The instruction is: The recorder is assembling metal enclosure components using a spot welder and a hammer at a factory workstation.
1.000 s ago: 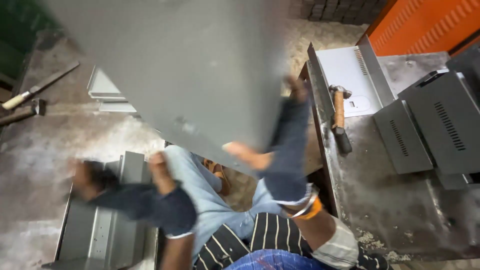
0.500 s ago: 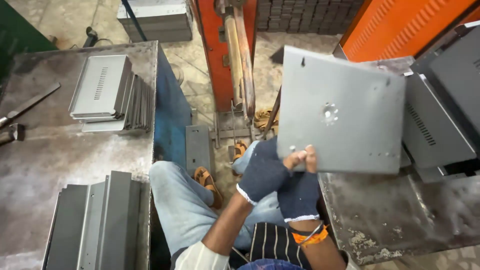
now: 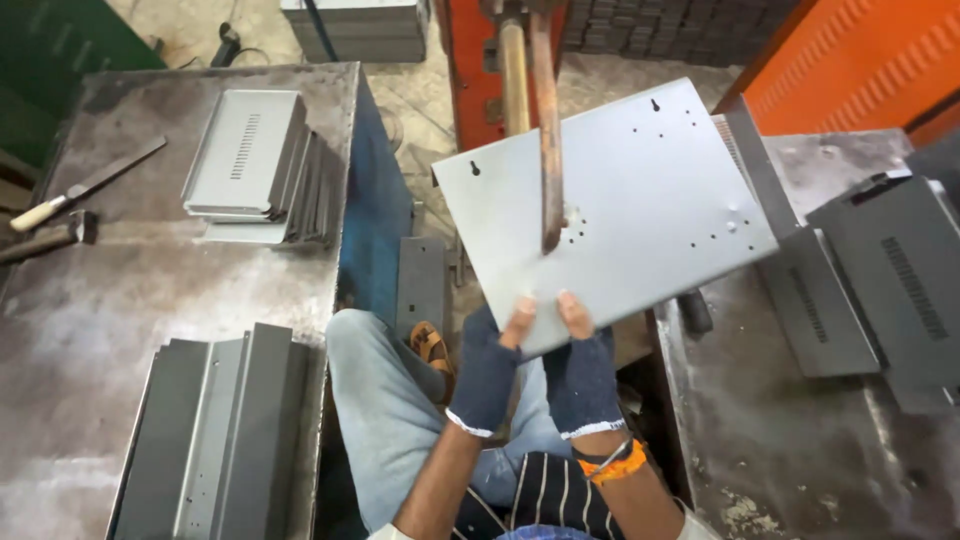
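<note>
A flat grey metal panel with small holes is held level in front of me, tilted a little to the right. My left hand and my right hand, both in dark fingerless gloves, grip its near edge side by side, thumbs on top. A brown metal rod of the orange machine comes down onto the panel near a cluster of holes. My knee in light jeans sits below the hands.
The steel table on the left holds a stack of grey panels, bent grey channels, a file and a hammer. The right table holds dark vented panels. An orange cabinet stands beyond.
The panel swung from over the left side to the right, then settled flat under the machine's rod. Both hands came together on its near edge.
</note>
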